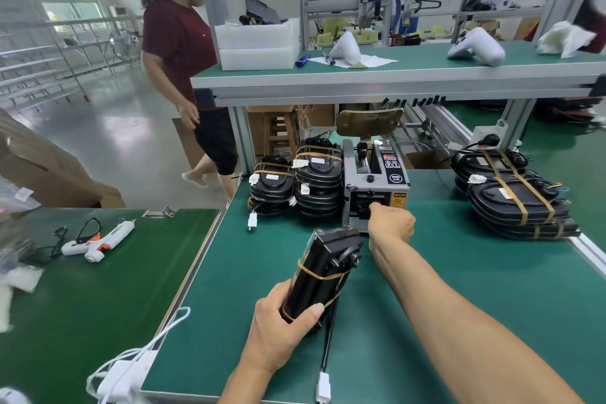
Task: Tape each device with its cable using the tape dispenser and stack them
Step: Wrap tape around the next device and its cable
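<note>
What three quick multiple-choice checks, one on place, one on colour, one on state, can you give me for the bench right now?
1. Where is the right hand?
A. At the front slot of the tape dispenser
B. On the glue gun
C. On the right-hand stack

2. What colour is the mat under the work?
A. Grey
B. Green
C. Blue

3. What is the state of the device in the left hand?
A. Lying flat, untaped
B. Held up on edge, with tape bands already round it
C. Set on a stack

Answers: 1 A, the fingers reach into the dispenser's outlet. 2 B, the bench surface is green. 3 B, the left hand grips its lower end and tan bands cross the body, while its cable trails down to a white plug.
</note>
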`<move>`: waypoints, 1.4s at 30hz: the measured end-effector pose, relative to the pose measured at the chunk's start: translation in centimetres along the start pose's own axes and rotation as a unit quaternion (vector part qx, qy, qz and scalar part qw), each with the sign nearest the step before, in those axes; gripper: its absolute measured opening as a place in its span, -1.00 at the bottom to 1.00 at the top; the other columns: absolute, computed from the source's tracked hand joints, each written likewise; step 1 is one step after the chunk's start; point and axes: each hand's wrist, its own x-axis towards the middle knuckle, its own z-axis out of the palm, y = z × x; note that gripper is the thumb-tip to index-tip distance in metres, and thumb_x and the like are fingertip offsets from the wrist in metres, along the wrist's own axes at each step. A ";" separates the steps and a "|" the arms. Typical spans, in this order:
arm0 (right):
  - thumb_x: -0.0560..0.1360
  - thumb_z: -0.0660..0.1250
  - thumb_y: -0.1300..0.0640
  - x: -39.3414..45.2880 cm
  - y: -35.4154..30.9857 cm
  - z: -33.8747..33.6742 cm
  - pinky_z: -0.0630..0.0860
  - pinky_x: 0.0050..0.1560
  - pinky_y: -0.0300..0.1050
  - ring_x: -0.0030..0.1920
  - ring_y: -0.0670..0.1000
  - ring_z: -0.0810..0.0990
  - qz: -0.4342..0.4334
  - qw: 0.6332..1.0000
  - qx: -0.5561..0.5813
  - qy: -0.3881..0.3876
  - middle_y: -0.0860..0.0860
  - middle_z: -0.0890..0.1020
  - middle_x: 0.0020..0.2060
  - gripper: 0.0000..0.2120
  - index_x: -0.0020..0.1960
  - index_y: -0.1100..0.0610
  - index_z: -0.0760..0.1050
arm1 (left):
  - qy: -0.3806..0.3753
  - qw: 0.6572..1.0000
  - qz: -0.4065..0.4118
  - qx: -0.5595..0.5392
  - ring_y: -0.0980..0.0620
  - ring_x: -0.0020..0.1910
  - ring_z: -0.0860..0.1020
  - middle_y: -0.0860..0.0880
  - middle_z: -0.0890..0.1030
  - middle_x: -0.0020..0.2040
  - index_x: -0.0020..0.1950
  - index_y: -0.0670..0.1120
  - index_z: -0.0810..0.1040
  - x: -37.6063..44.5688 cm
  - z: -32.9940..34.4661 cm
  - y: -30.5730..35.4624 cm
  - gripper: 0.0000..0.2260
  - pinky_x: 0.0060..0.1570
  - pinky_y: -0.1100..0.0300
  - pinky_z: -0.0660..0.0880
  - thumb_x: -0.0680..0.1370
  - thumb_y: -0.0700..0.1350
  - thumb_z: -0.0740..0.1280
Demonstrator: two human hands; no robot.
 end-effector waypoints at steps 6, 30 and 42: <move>0.51 0.45 0.14 -2.0 2.8 -4.6 0.50 -0.09 -0.12 -0.14 0.02 0.61 -0.022 0.984 0.061 -0.168 -0.02 0.66 -0.26 -0.90 -0.19 0.09 0.64 | 0.003 1.000 -0.003 -0.001 0.18 -0.24 0.58 0.14 0.66 -0.20 0.00 0.11 0.69 0.0 0.0 0.0 -0.66 -0.17 0.32 0.47 0.37 0.30 0.51; 0.49 0.51 0.17 -8.6 0.4 -7.7 0.51 0.08 -0.03 -0.05 0.02 0.61 -0.042 0.926 0.096 -0.363 0.02 0.77 -0.03 -0.83 -0.26 0.05 0.76 | 0.001 1.000 -0.006 0.004 0.18 -0.23 0.60 0.12 0.69 -0.19 0.03 0.09 0.70 0.0 0.0 0.1 -0.64 -0.17 0.33 0.50 0.37 0.28 0.50; 0.48 0.52 0.24 -8.7 0.6 -7.3 0.52 0.18 -0.04 -0.12 -0.09 0.66 -0.070 0.932 0.090 -0.344 -0.01 0.78 -0.17 -0.80 -0.32 0.14 0.73 | 0.006 1.000 -0.006 -0.001 0.22 -0.24 0.60 0.15 0.70 -0.18 0.06 0.07 0.70 0.0 0.0 0.3 -0.59 -0.17 0.36 0.48 0.34 0.29 0.50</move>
